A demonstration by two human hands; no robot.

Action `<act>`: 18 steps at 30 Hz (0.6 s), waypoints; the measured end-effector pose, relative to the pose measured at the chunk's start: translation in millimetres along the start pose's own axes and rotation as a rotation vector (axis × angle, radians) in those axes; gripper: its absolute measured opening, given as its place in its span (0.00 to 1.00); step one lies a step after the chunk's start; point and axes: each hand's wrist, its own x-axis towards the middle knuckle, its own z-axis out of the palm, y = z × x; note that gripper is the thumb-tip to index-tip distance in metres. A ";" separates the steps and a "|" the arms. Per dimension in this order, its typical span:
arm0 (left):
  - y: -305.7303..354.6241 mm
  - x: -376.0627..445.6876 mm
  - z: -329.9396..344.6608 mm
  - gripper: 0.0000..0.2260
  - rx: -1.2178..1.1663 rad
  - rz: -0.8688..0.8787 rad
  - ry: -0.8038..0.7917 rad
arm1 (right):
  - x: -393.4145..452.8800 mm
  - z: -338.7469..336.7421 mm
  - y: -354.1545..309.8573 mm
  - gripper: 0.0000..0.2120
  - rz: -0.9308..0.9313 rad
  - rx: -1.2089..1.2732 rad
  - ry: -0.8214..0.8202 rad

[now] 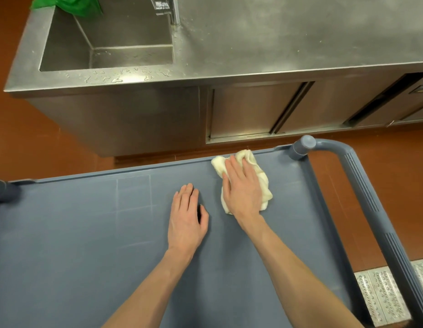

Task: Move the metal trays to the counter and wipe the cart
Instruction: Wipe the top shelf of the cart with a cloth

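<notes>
head view looks down on the grey cart [87, 233], whose flat top fills the lower half of the frame. my right hand [242, 188] lies on a crumpled cream cloth [262, 188] at about 1 o'clock on the cart top, close to the far edge; that grip is spread, fingers straight and flat, pressing the cloth down onto the cart rather than pinching it. the cloth shows beyond my fingertips and along the right side of my palm. my left hand [188, 216] sits just beside it toward 12 o'clock of centre, fingers together and relaxed, thumb out to the right; that grip is spread too and holds nothing, though i cannot tell whether the palm touches the cart or floats just above it. the two hands are near each other but apart. the cart handle [361, 185] curves from a round post at 2 o'clock down the right side. across a strip of red-brown floor [52, 138] stands the steel surface [300, 39], running from 10 to 2 o'clock, with a sink [71, 48] at 11 o'clock, water drops along its near rim, a faucet [168, 8] at 12 o'clock and a green cloth [68, 4] draped over the sink's far corner. a metal floor grate [383, 297] shows at 4 o'clock.
</notes>
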 end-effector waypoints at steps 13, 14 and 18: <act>-68.6 -14.5 -48.0 0.23 0.023 0.100 -0.108 | -12.1 -3.2 -14.6 0.22 -0.018 -0.043 -0.042; -87.1 -19.3 -58.9 0.23 0.057 0.073 -0.099 | -10.9 -3.5 -18.6 0.21 0.031 -0.036 -0.032; -162.1 -37.6 -101.3 0.23 0.196 -0.024 -0.090 | -5.9 -3.7 -35.6 0.14 0.267 -0.015 0.025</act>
